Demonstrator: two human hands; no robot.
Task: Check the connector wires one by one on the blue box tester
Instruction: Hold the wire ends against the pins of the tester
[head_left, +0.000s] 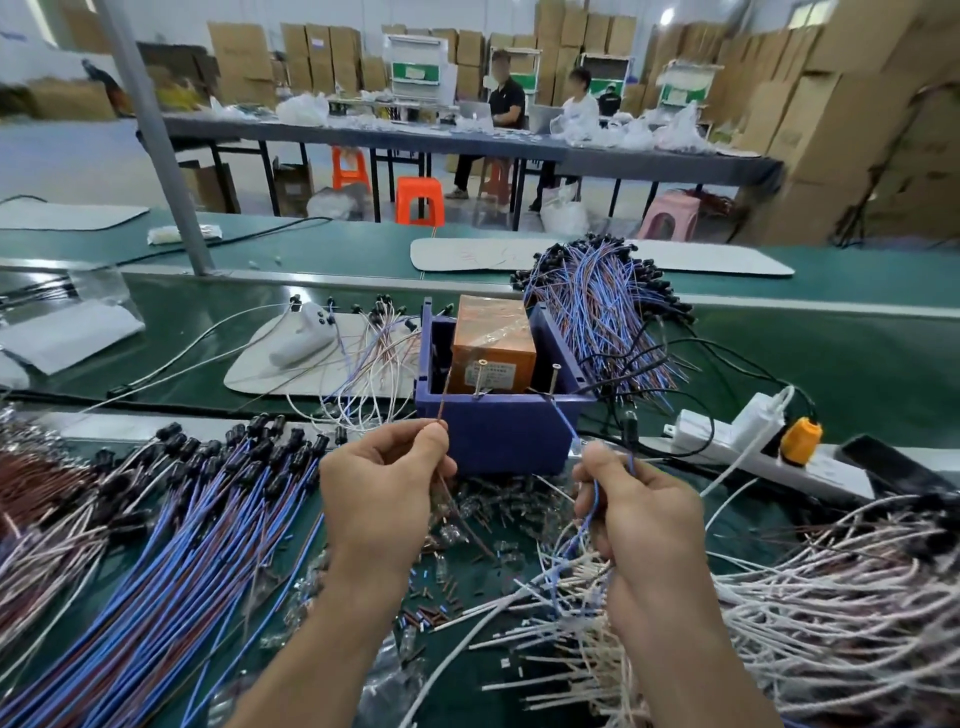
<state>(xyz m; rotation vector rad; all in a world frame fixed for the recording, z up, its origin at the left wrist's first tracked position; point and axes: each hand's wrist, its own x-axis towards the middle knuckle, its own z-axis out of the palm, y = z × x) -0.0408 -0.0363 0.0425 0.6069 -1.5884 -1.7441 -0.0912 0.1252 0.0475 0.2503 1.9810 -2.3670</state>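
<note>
Over a green bench (779, 353), stacked cartons (831, 130) behind, left hand (382, 488) pinches brown wire (442, 405), right hand (644, 514) grips blue wire (569, 426).

1. blue box tester (501, 431): moulded plastic, smooth, with a dull sheen.
2. orange block (493, 338) inside it: wrapped in glossy clear film, creased on top.
3. upright screw (556, 378) on the box rim: bare, bright metal.
4. brown wire (445, 395) and blue wire (566, 422): smooth plastic insulation.
5. white wires (831, 597): matt covering, duller than the coloured ones.
6. green belt (779, 364): smooth, slightly reflective surface.
7. power strip (727, 441): glossy white plastic.
8. cardboard boxes (841, 104): matt brown card.
</note>
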